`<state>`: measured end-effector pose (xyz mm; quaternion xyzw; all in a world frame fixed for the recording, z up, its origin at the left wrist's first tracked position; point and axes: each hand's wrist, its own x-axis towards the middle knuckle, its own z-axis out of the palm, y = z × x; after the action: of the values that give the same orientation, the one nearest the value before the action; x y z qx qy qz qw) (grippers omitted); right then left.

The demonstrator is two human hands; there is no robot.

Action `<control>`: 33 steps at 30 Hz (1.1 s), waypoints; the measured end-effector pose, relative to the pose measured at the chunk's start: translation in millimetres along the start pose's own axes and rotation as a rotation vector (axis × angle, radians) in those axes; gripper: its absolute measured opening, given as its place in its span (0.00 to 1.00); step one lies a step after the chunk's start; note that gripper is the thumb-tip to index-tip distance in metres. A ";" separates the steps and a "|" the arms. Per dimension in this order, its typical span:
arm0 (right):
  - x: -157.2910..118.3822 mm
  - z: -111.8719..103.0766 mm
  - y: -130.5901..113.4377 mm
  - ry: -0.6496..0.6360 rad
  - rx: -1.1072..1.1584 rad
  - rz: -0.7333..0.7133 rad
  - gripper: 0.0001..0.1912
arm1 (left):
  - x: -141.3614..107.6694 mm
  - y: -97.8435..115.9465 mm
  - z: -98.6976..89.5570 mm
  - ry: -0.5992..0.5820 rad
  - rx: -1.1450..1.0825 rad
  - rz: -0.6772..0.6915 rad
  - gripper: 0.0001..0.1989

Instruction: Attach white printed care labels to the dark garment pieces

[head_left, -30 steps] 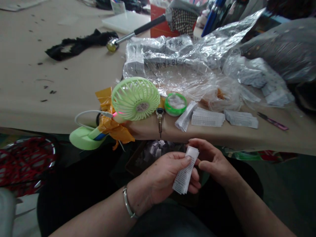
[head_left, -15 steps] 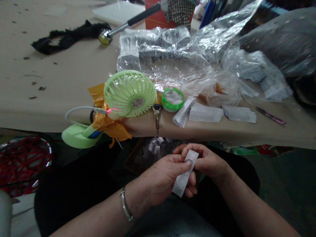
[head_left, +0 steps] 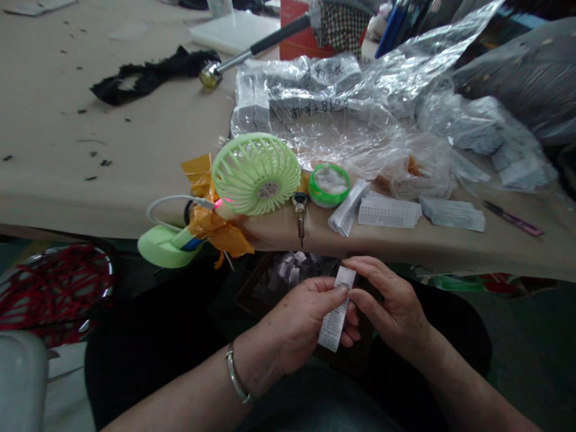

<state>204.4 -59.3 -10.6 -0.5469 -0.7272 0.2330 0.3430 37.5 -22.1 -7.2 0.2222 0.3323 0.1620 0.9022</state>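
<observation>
A narrow printed paper slip (head_left: 333, 324) is pinched in my left hand (head_left: 303, 318), thumb on top and fingers beneath; whether it is one slip or a stack I cannot tell. Close at its right side is my right hand (head_left: 393, 303), its thumb and fingers apart around the slip's upper edge, with nothing seen held in it. On the table edge above my hands lie printed slips in a fanned pile (head_left: 389, 211), a second pile (head_left: 453, 213) to its right and a folded bundle (head_left: 349, 207) to its left.
A green fan (head_left: 256, 174) is taped at the table edge (head_left: 112, 210). Beside it are a pointed tool (head_left: 300, 219) and a green tub (head_left: 329, 185) of white material. Small pink-handled tweezers or cutters (head_left: 513, 218) lie right. Plastic bags (head_left: 315, 120) cover the back. Below, a box holds scraps (head_left: 288, 273).
My right hand has opened, its fingers spreading away from the slip. The slip stands more upright in my left hand. The view has shifted, so the table things appear further right.
</observation>
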 end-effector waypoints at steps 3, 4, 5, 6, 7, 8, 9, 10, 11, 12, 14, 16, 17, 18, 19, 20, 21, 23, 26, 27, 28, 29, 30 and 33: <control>0.3 1.8 -1.1 0.001 0.013 0.020 0.16 | -0.3 -0.3 -0.6 0.011 -0.006 -0.005 0.10; 0.2 2.2 -1.3 0.004 0.022 0.032 0.16 | -0.5 -0.3 -1.0 0.016 -0.008 -0.009 0.10; 0.1 2.5 -1.4 0.006 0.032 0.045 0.17 | -0.6 -0.4 -1.4 0.020 -0.009 -0.014 0.10; 0.1 2.9 -1.5 0.004 0.043 0.054 0.17 | -0.6 -0.4 -1.8 0.022 -0.008 -0.016 0.10; 0.1 3.3 -1.4 0.000 0.053 0.060 0.16 | -0.5 -0.5 -2.3 0.022 -0.006 -0.015 0.10; 0.3 3.8 -1.3 -0.007 0.060 0.059 0.16 | -0.3 -0.6 -2.7 0.022 -0.004 -0.011 0.10; 0.4 4.3 -1.2 -0.015 0.067 0.053 0.15 | -0.1 -0.7 -3.2 0.020 -0.004 -0.006 0.10; 0.5 4.9 -1.1 -0.022 0.072 0.048 0.14 | 0.1 -0.8 -3.7 0.020 -0.006 -0.002 0.10; 0.6 5.5 -1.2 -0.023 0.076 0.050 0.14 | 0.3 -0.9 -4.1 0.020 -0.011 0.000 0.09; 0.5 6.1 -1.4 -0.020 0.083 0.057 0.15 | 0.4 -1.0 -4.4 0.022 -0.014 0.000 0.09; 0.3 7.3 -2.2 -0.007 0.112 0.103 0.16 | 0.2 -1.1 -4.8 0.017 -0.022 -0.003 0.09; 0.9 8.7 -3.1 0.013 0.190 0.192 0.17 | -0.5 -1.1 -5.0 0.013 -0.023 0.005 0.10; 1.8 9.4 -3.5 0.025 0.253 0.251 0.16 | -1.0 -1.0 -5.1 0.010 -0.020 0.012 0.10; 3.1 10.3 -3.6 0.036 0.328 0.314 0.14 | -1.5 -0.9 -5.2 0.008 -0.016 0.021 0.11; 4.9 11.2 -3.5 0.045 0.410 0.380 0.12 | -2.1 -0.8 -5.4 0.009 -0.010 0.029 0.11; 7.1 12.3 -3.2 0.047 0.491 0.436 0.10 | -2.6 -0.7 -5.6 0.013 -0.002 0.035 0.12; 9.4 13.6 -2.6 0.044 0.560 0.483 0.09 | -3.1 -0.6 -6.1 0.018 0.004 0.038 0.12; 13.7 16.6 -1.0 0.033 0.640 0.537 0.08 | -3.9 -0.8 -7.3 0.038 0.011 0.051 0.12; 18.4 21.4 0.2 0.036 0.647 0.545 0.09 | -4.8 -1.3 -9.0 0.070 0.024 0.077 0.12; 19.7 22.8 -0.5 0.040 0.643 0.541 0.09 | -5.4 -1.3 -9.2 0.078 0.032 0.087 0.13; 21.0 24.1 -1.8 0.040 0.642 0.536 0.09 | -6.1 -0.9 -9.2 0.087 0.046 0.096 0.13; 22.5 25.3 -3.9 0.038 0.643 0.530 0.08 | -7.0 -0.2 -9.1 0.102 0.068 0.105 0.13; 24.2 26.2 -6.6 0.034 0.646 0.523 0.08 | -8.1 0.8 -8.8 0.123 0.100 0.119 0.12; 31.3 28.6 -16.4 0.008 0.656 0.480 0.08 | -12.2 5.5 -9.5 0.202 0.231 0.240 0.10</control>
<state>167.1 -33.2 -10.0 -0.5635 -0.4647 0.5239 0.4381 21.5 -20.0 -4.4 0.3451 0.4087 0.2506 0.8069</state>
